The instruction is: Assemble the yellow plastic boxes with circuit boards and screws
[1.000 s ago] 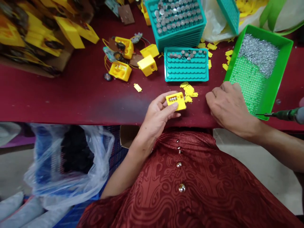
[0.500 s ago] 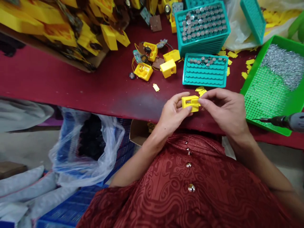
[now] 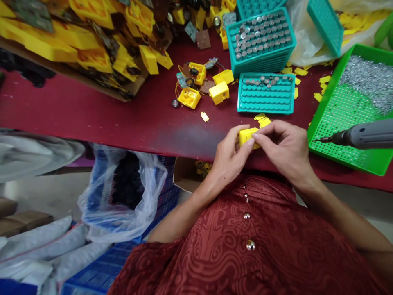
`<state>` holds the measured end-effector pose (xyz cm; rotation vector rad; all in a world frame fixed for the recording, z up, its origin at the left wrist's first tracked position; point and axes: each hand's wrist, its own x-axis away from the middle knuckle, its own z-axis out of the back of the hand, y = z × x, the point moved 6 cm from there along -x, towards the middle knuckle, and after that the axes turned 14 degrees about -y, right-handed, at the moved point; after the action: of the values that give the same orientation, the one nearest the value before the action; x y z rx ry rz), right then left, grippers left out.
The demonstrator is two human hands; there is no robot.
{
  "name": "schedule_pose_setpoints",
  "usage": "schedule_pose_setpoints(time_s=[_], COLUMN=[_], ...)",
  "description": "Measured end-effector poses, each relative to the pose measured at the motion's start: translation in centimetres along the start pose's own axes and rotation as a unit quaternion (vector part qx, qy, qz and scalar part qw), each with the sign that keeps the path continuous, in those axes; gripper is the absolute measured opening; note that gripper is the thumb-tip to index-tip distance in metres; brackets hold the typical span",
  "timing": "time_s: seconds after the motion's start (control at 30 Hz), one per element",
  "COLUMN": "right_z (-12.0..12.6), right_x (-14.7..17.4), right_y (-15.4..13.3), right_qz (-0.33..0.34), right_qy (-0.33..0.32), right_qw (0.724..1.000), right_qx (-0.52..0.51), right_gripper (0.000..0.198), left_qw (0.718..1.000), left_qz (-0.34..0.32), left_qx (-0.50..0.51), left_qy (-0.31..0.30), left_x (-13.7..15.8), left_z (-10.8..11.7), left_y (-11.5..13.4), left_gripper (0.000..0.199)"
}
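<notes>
Gripping a small yellow case (image 3: 246,135) near the front edge of the worktop (image 3: 123,123), the left hand (image 3: 229,157) is closing around it with curled fingers behind and a thumb along the near side. The right hand (image 3: 285,151) is bringing thumb and forefinger together at the right part of the case, almost meeting the left thumb; whether those fingertips are also pinching a separate piece is hard to tell, since they are covering that spot. Just beyond the case, a few flat yellow pieces (image 3: 262,120) are lying in a loose heap, and a single yellow tab (image 3: 204,117) is lying apart to the left. Behind the heap, a shallow teal tray (image 3: 265,105) is holding small round silver pieces along its far rows, while a stack of teal trays (image 3: 260,61) is standing behind it, its top one carrying many more. To the right, a green basket (image 3: 340,159) is holding a mass of tiny silvery metal parts (image 3: 365,82) toward its far end, and a grey power driver (image 3: 368,135) is pointing its thin bit leftward over the basket's near end. Left of the shallow tray, yellow housings (image 3: 189,98) with wires are sitting in a cluster, and a large pile of yellow parts (image 3: 61,45) is filling a cardboard box (image 3: 119,92) at the far left.
</notes>
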<state>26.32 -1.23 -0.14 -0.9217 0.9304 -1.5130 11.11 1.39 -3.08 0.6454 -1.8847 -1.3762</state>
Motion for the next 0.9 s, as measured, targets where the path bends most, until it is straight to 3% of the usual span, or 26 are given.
schedule_pose_setpoints(time_s=[0.23,0.3,0.4,0.53,0.6,0.73,0.9], right_z=[-0.7,-0.4,0.4,0.1,0.0,0.1,0.0], right_x=[-0.1,-0.4,-1.0,-1.7,-1.4,-0.5,0.1], right_y=[-1.5,-1.3,-0.8,0.1,0.3,0.6,1.1], right_qz=[0.084,0.088,0.070,0.006,-0.023,-0.045,-0.034], right_qy=[-0.009,0.009,0.009,-0.124,-0.158,-0.141,-0.108], right_qw=[0.985,0.983,0.989,0.989,0.985,0.987,0.990], right_qx=[0.152,0.160,0.130,0.076,0.061,0.060,0.079], right_gripper=[0.007,0.015,0.024,0.027,0.026,0.022,0.018], left_qw=[0.993,0.992,0.991,0.994,0.997,1.000,0.999], left_qz=[0.028,0.028,0.021,0.006,-0.005,0.004,0.005], left_qx=[0.110,0.126,0.131,0.108,0.081,0.026,0.029], left_qy=[0.009,0.012,0.019,0.006,-0.005,-0.013,-0.016], left_x=[-0.3,-0.4,-0.2,0.2,0.3,0.4,0.1], left_z=[0.2,0.4,0.8,0.6,0.3,-0.2,-0.7], left_y=[-1.0,-1.4,-1.4,-0.7,-0.4,-0.6,-0.8], left_gripper=[0.040,0.041,0.041,0.042,0.044,0.042,0.044])
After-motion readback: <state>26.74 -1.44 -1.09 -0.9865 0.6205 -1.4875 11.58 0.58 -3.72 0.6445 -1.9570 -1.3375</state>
